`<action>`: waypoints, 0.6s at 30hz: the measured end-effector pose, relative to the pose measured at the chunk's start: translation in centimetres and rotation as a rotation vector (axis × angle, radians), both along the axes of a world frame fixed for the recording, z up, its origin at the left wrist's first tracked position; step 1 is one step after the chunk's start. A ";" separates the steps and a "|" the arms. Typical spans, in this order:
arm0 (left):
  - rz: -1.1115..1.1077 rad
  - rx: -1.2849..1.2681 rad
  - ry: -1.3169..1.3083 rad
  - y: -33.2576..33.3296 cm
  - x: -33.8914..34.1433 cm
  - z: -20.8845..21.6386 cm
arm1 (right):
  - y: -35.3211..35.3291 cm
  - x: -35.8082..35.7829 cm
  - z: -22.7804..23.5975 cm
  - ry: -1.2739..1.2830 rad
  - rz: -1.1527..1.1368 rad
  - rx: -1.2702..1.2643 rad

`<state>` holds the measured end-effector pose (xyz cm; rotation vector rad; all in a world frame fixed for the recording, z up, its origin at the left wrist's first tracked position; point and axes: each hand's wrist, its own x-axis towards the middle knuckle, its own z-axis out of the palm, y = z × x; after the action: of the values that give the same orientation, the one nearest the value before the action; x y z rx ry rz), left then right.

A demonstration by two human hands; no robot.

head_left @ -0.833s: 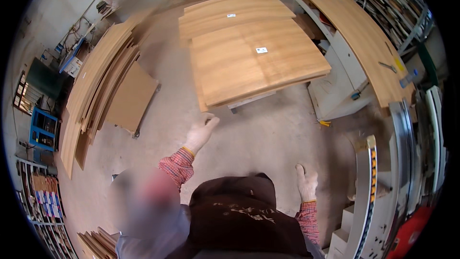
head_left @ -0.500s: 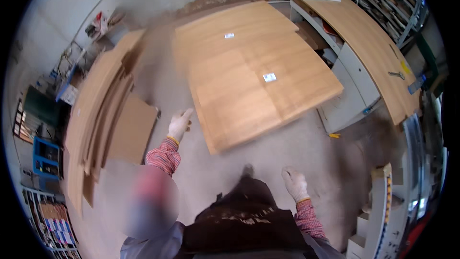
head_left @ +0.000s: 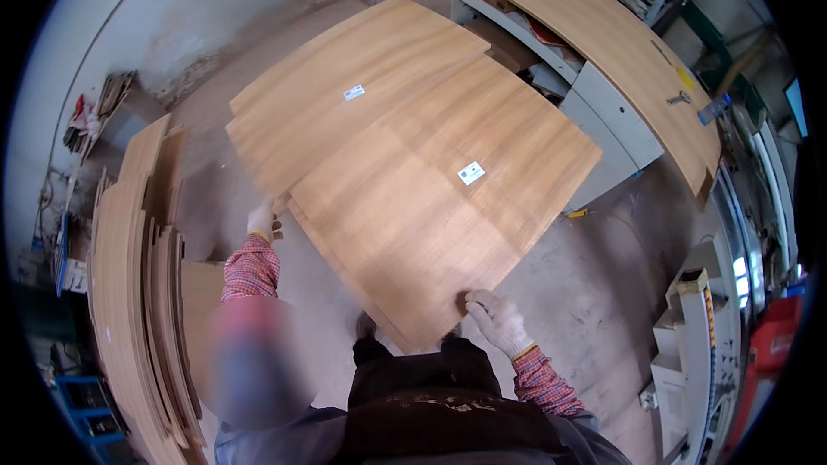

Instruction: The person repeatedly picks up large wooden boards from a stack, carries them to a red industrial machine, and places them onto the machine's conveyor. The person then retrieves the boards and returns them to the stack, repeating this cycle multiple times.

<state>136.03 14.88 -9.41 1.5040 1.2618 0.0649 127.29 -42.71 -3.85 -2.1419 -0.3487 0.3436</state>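
Observation:
Two overlapping stacks of light-brown wood-grain panels lie before me; the near panel (head_left: 405, 232) has a white label, and so does the far panel (head_left: 345, 133). Beside the left corner of the far panel is my left hand (head_left: 262, 220), in a white knitted glove, its fingers loosely bent and apart. My right hand (head_left: 500, 322), gloved the same way, reaches the right edge of the near panel close to its front corner. Its fingers are slightly bent, with the tips at the edge; a firm grip does not show.
Upright panels (head_left: 129, 293) lean in a row on the left. A wood-topped workbench (head_left: 629, 43) over a white cabinet (head_left: 607, 116) stands at the right, with a wrench (head_left: 679, 98) on it. White profiles (head_left: 693, 353) stand at the lower right. A blurred patch hides part of my left arm.
The panels now appear nearer to my body. My right hand has come up to the near panel's edge, and my left hand has moved left and up to the far panel's corner.

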 end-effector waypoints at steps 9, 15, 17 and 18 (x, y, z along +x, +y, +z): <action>-0.178 -0.672 -0.248 7.8 5.4 -5.8 | 18.5 -0.1 1.7 0.163 -0.190 0.102; -0.207 -0.654 -0.401 5.8 3.6 -8.1 | 31.7 -3.7 -5.1 0.554 -0.025 0.381; -0.200 -0.721 -0.410 5.3 0.7 -8.4 | 34.1 -4.3 -5.5 0.900 -0.151 0.598; -0.203 -0.771 -0.393 4.9 -1.4 -7.9 | 34.9 -4.8 -7.1 0.977 -0.204 0.723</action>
<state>134.66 19.78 -17.30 0.8763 0.6858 -0.2281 122.47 -7.77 -10.99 -1.1043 0.2830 0.9202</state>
